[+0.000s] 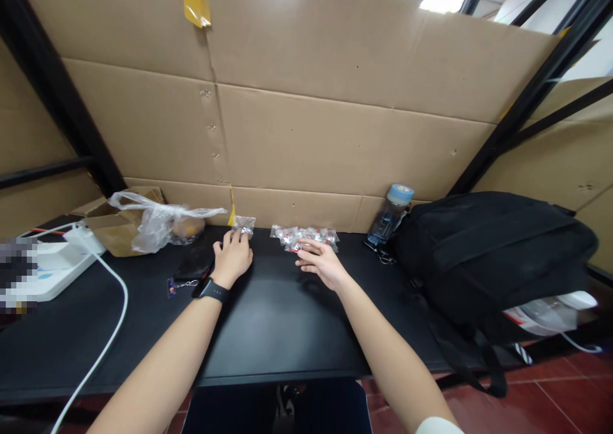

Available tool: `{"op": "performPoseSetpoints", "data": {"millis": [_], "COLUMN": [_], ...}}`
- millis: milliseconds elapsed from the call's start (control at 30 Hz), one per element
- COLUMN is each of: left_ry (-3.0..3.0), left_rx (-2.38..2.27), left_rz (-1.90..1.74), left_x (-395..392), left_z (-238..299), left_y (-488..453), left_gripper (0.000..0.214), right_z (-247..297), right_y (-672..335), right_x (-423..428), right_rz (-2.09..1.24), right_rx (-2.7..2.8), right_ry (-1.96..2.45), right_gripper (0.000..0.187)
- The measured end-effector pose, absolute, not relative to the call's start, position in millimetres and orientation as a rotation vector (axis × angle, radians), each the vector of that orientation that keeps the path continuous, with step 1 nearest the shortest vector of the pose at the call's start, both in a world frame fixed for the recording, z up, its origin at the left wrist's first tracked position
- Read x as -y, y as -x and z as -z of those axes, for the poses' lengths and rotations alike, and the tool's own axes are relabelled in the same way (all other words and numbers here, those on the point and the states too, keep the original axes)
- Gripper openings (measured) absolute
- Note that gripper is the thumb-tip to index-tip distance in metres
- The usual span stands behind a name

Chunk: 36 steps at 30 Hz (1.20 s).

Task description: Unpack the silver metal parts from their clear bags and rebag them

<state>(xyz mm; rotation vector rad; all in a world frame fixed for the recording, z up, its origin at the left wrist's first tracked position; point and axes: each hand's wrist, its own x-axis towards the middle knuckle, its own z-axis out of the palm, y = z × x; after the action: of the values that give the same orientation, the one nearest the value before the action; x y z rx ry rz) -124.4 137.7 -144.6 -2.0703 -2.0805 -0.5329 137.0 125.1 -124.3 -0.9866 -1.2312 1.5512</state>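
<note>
My left hand (233, 255), with a black smartwatch on its wrist, rests on the black table (268, 319); its fingertips touch a small clear packet (244, 224) by the cardboard wall. My right hand (320, 262) lies flat with fingers stretched out onto a heap of small clear packets with red and white contents (304, 235). Neither hand has a grip on anything that I can see.
A black backpack (488, 255) lies at the right, with a blue-capped water bottle (391, 216) beside it. At the left are a crumpled plastic bag over a brown paper bag (143, 224), a white power strip with cable (62, 261), and a dark pouch with keys (191, 269).
</note>
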Motion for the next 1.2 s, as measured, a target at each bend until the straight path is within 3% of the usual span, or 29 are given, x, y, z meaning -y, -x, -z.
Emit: {"op": "performPoseSetpoints", "data": {"millis": [167, 333, 600, 833, 1200], "left_ry": [2.168, 2.548, 3.097, 3.055, 3.108], "left_rx": [2.145, 1.922, 1.371, 1.298, 1.283], "left_rz": [0.253, 0.156, 0.179, 0.185, 0.184], "left_x": [-143, -137, -100, -82, -82], "left_z": [152, 144, 129, 136, 141], "left_y": [131, 117, 84, 61, 60], "left_gripper": [0.040, 0.042, 0.040, 0.050, 0.053], "right_z": [121, 118, 110, 101, 116], "right_y": [-144, -150, -175, -189, -178], "right_x": [-127, -130, -130, -123, -126], "right_rz": [-1.478, -1.369, -0.742, -0.569, -0.398], "right_rx": [1.276, 1.357, 2.116, 2.483, 2.551], "right_ry": [1.002, 1.054, 1.270, 1.460, 1.450], "right_gripper": [0.054, 0.054, 0.053, 0.033, 0.035]}}
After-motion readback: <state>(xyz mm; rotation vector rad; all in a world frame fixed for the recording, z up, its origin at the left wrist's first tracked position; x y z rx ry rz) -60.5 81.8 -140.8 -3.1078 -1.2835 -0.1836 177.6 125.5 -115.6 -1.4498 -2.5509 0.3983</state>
